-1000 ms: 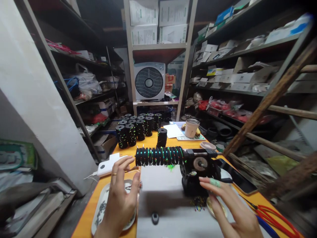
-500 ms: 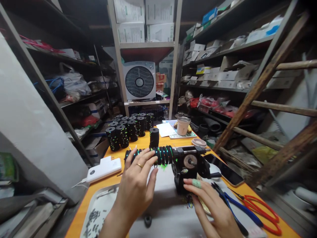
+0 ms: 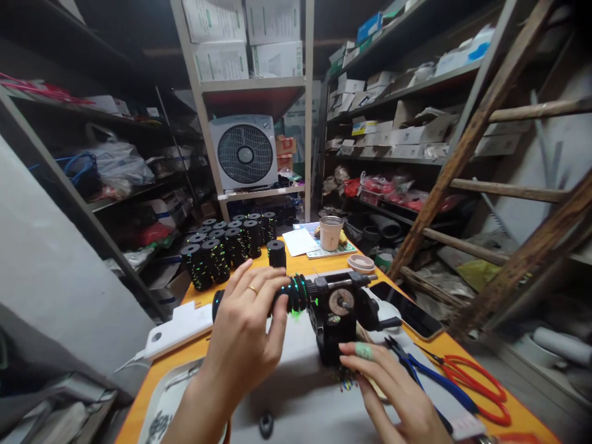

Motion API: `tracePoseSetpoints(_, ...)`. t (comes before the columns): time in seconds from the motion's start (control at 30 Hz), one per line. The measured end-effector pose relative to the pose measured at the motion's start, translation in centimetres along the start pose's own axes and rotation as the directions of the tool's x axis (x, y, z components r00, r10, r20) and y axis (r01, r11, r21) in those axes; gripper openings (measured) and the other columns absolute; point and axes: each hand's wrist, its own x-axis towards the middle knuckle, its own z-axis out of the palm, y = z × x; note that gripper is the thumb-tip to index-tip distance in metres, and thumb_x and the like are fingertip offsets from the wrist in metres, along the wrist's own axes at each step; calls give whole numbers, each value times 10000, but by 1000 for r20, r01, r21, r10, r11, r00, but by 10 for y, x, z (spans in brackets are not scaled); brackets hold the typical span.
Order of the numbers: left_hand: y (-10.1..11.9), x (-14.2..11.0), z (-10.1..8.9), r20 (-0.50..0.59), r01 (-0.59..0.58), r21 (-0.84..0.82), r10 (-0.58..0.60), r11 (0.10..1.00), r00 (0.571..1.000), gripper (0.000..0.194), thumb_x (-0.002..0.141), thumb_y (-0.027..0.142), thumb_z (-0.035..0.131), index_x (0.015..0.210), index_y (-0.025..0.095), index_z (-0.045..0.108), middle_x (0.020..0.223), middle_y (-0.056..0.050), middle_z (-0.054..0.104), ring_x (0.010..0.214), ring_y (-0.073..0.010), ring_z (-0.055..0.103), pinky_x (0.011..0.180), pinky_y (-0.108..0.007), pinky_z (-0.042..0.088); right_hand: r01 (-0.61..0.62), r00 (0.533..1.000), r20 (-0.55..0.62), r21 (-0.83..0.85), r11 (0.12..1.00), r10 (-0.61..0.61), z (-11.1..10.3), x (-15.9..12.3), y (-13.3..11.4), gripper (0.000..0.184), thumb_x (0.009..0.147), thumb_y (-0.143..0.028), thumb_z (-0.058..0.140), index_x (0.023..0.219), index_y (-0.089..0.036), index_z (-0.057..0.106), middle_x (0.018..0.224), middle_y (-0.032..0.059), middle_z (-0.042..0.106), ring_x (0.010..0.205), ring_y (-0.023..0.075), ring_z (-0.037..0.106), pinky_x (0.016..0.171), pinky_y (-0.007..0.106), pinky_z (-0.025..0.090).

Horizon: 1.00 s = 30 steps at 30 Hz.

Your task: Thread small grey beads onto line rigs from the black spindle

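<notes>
A small black hand-cranked machine stands on a pale sheet, a round dial on its front. From its left side a black roll sticks out level, ringed with dark coils and blue and green glints. My left hand is wrapped over this roll, thumb in front, hiding much of it. Low by the machine's base, my right hand has its fingers stretched out, fingertips at the base; a green band circles one finger. Tiny coloured bits lie beside them. A small black ring-like piece rests on the sheet.
Several black spools stand at the back left, one spool apart. A white power bank and tray are left. Right are a phone, blue-handled pliers, orange-handled scissors. A cup stands behind.
The whole view has shifted, so most things appear further left. My left hand's fingers have moved from resting along the roll to wrapping around it. My right hand stays by the machine's base.
</notes>
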Motion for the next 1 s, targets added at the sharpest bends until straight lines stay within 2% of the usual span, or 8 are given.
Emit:
tracePoseSetpoints(0.07, -1, 4, 4, 0, 26, 21, -26, 999, 1000, 384, 905, 109, 437, 1273, 71, 541, 1344, -161, 585, 1259, -250, 489, 1132, -489, 310, -9, 1000, -1, 4, 1000, 9, -1, 0, 1, 333, 904, -66, 450, 1184, -208, 561, 1181, 91, 641, 1160, 178, 590, 958, 258, 519)
tracePoseSetpoints(0.13, -2, 10, 9, 93, 22, -5, -22, 1000, 995, 481, 896, 88, 403, 1370, 28, 454, 1437, -193, 497, 1322, -274, 429, 1110, -489, 352, -20, 1000, 5, 3, 1000, 20, -2, -1, 0, 337, 903, -61, 446, 1182, -212, 560, 1185, 92, 641, 1165, 184, 588, 958, 271, 522)
tracePoseSetpoints(0.23, -6, 14, 7, 224, 30, -175, 11, 984, 975, 456, 853, 37, 373, 1255, 91, 582, 1280, -147, 640, 1208, -251, 547, 1035, -452, 437, -18, 1000, 12, 1, 1000, 18, -2, -3, 1, 356, 890, -48, 452, 1184, -218, 560, 1173, 87, 652, 1159, 185, 594, 965, 279, 521)
tracePoseSetpoints(0.33, -13, 6, -11, 69, 197, -316, -184, 928, 980, 395, 838, 34, 389, 1075, 185, 668, 1088, -59, 714, 1048, -205, 625, 938, -377, 486, -13, 1000, 10, 7, 1000, 13, -2, -5, 2, 361, 883, -48, 465, 1183, -221, 565, 1171, 87, 656, 1154, 189, 599, 962, 281, 525)
tracePoseSetpoints(0.4, -20, -6, -25, -91, 306, -332, -353, 892, 931, 333, 874, 89, 422, 1034, 222, 682, 1034, -29, 710, 959, -189, 639, 869, -340, 495, -10, 1000, -5, 14, 1000, 11, -2, -5, 4, 352, 883, -54, 468, 1178, -215, 574, 1167, 90, 658, 1143, 189, 608, 953, 273, 529)
tracePoseSetpoints(0.5, -31, -31, -37, -230, 395, -329, -478, 858, 848, 251, 905, 157, 465, 1015, 232, 678, 1075, -26, 685, 1042, -195, 606, 958, -336, 442, 3, 1000, -30, 19, 1000, -2, -1, -3, 4, 344, 881, -58, 465, 1166, -207, 588, 1154, 88, 666, 1127, 181, 619, 951, 254, 527)
tracePoseSetpoints(0.73, -52, -93, -27, -183, 608, -360, -693, 707, 698, 188, 922, 272, 499, 1037, 258, 647, 1118, -16, 648, 1116, -205, 561, 1023, -338, 386, -3, 999, 41, 22, 1000, 2, 11, 0, 2, 357, 886, -63, 478, 1198, -215, 557, 1181, 84, 656, 1168, 193, 591, 964, 286, 519)
tracePoseSetpoints(1.0, -55, -122, -17, -106, 648, -427, -747, 631, 657, 187, 926, 314, 523, 1071, 270, 632, 1142, -25, 631, 1130, -216, 555, 1041, -377, 383, 12, 999, 51, 58, 998, -15, 21, 6, 0, 367, 893, -52, 460, 1220, -200, 538, 1180, 81, 646, 1179, 166, 572, 983, 249, 494)
